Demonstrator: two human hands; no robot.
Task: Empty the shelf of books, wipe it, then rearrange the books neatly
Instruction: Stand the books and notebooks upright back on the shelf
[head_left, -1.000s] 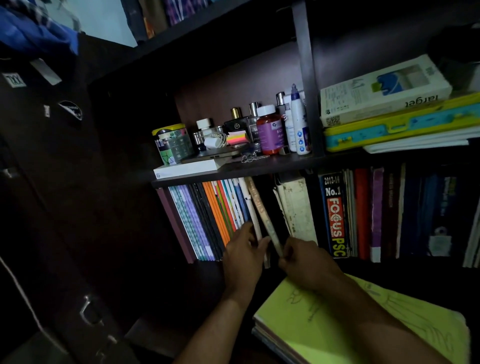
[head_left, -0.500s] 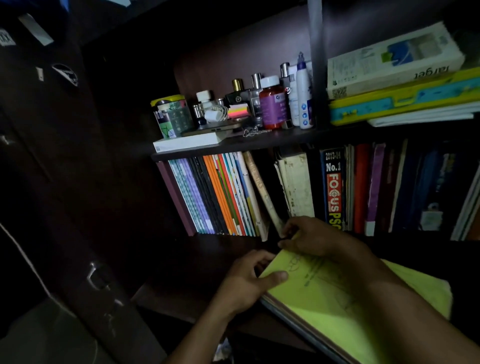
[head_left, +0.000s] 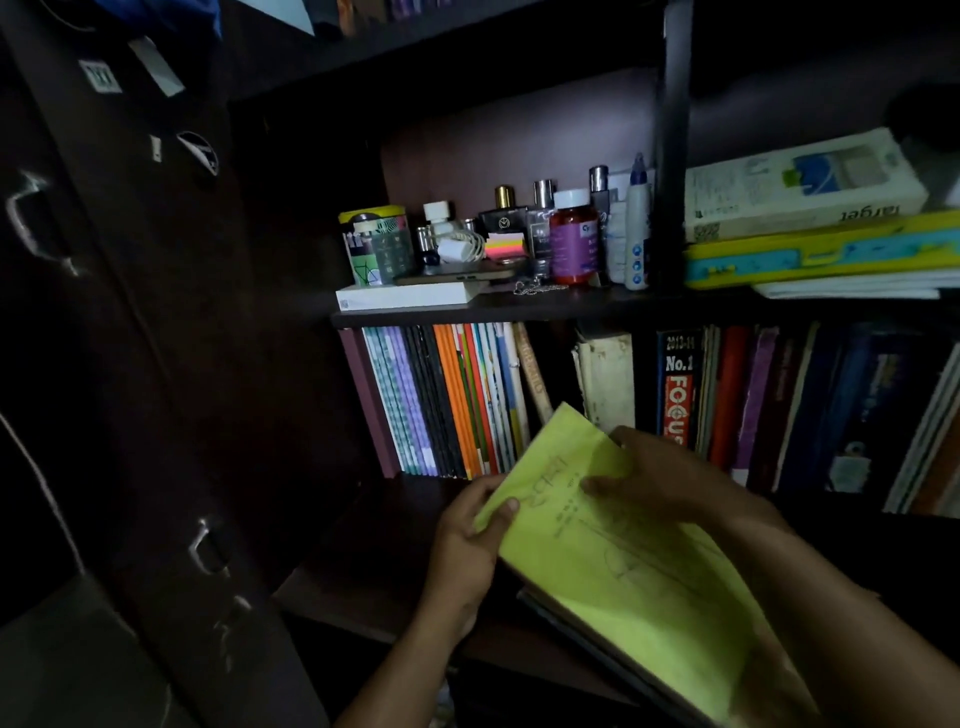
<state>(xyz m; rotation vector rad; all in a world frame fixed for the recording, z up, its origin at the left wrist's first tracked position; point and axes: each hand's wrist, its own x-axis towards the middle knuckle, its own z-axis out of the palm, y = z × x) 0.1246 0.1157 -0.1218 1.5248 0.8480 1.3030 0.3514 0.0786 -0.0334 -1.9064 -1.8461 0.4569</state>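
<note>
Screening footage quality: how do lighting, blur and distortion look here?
Head view: dim overall, left cabinet nearly black; yellow-green book is the brightest; shelf edges bow from the wide lens; upper-right yellow case smeared.

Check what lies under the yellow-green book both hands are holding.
Beneath the yellow-green book, gripped by the left hand and right hand, dark edges of more stacked books show. Their covers and number are hidden.

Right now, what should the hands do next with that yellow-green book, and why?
Probably set it aside. Both the left hand and right hand grip the yellow-green paper-covered book clear of the dark wooden shelf, where many upright books remain.
</note>
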